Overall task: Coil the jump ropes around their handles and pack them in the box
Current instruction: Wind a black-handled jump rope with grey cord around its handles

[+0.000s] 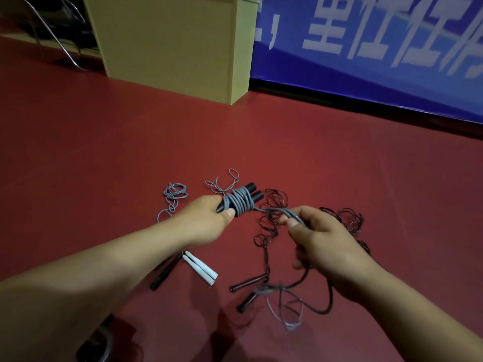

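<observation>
My left hand (206,222) grips a pair of black handles (252,192) held side by side, with grey rope (241,202) wound around them in several turns. My right hand (321,239) pinches the free length of that grey rope just right of the coil, and the slack hangs down to the floor below it. A tall cardboard box (170,45) stands on the red floor at the back, left of centre. Loose on the floor lie a dark tangled rope (347,220) with its thin black handles (248,283), a pair of white handles (201,269) and another grey rope (173,198).
A blue banner with white characters (379,48) runs along the back right. Metal chair legs (52,35) stand at the back left. A long black handle (164,273) lies under my left forearm. A dark object (99,343) sits by the bottom edge.
</observation>
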